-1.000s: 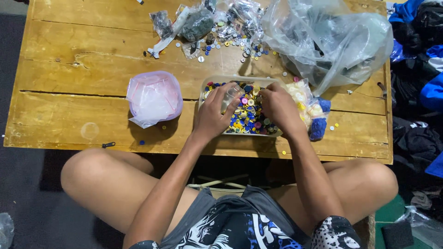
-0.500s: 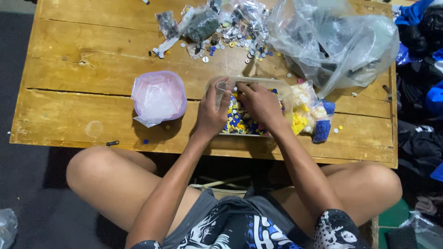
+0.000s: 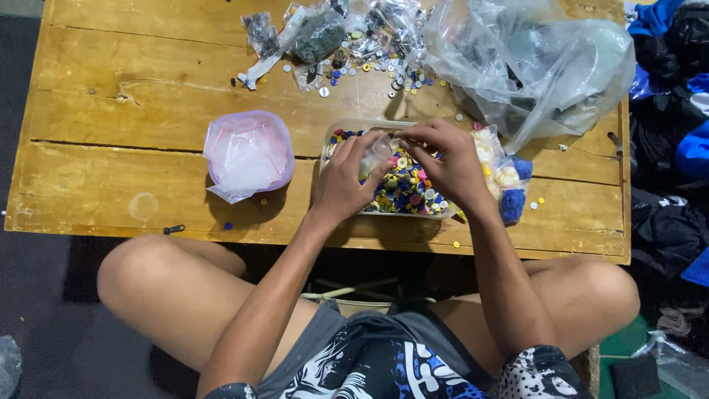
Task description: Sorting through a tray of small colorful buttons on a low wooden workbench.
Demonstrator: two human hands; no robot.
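A clear rectangular tray (image 3: 347,127) full of many-coloured buttons sits near the front of a low wooden table (image 3: 133,118). Over the tray, my left hand (image 3: 347,181) and my right hand (image 3: 443,159) both pinch a small clear plastic bag (image 3: 375,154). The bag hangs between the fingertips just above the buttons. Whether anything is inside it, I cannot tell.
A pink-rimmed bowl lined with a plastic bag (image 3: 247,151) stands left of the tray. Small bags of yellow and blue pieces (image 3: 509,181) lie right of it. Loose buttons and small packets (image 3: 347,44) are scattered at the back. A big crumpled clear bag (image 3: 532,63) fills the back right.
Both hands have risen from the buttons in the tray and come together, now holding the small clear bag between them above the tray.
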